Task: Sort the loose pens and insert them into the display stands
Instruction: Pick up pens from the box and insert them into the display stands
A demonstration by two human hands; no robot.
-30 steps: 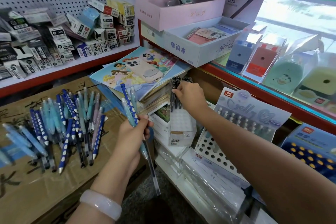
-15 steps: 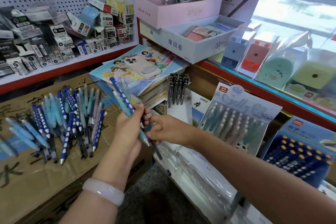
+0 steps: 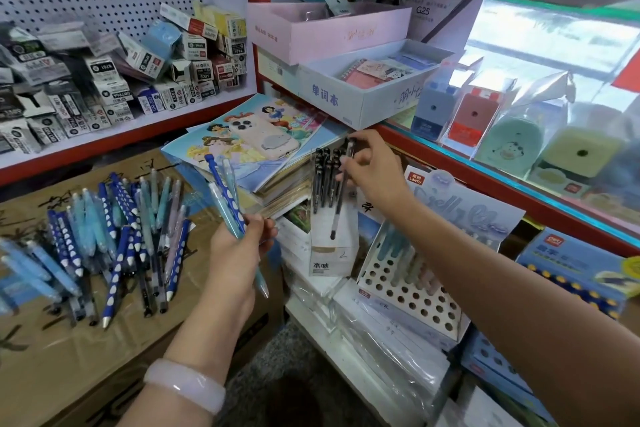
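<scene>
I see a brown cardboard carton (image 3: pixel 52 357) filling the lower left; I take it as my landmark. On its top lies a loose heap of blue, teal and white-dotted pens (image 3: pixel 114 236). Behind the carton, a white shelf with a red edge (image 3: pixel 114 139) carries small black-and-white refill boxes (image 3: pixel 114 90), their print too small for me to read. Right of the carton's far corner sits a stack of princess-cover notebooks (image 3: pixel 277 135) with a pink-cased phone (image 3: pixel 265 135) on top. Beyond that stack, a white open box (image 3: pixel 360 104) bears blue characters reading 单词本, and a pink open box (image 3: pixel 329 33) rests behind it. Further right of the carton stands a white perforated pen display stand (image 3: pixel 408 291) whose pale blue header card reads LANTU on a red tag. Past it, a blue boxed display (image 3: pixel 571 267) shows a red Deli logo. Between the carton and the perforated stand is a narrow clear display holder of black gel pens (image 3: pixel 325 184), its label reading 本味. My right hand (image 3: pixel 372 170) pinches a clear black-ink gel pen (image 3: pixel 341 194), upright over that holder, tip down in front of it. My left hand (image 3: pixel 239 250), over the carton's right edge, grips a small bundle of blue pens (image 3: pixel 225 198). A pale jade bangle (image 3: pixel 185 383) circles that wrist.
</scene>
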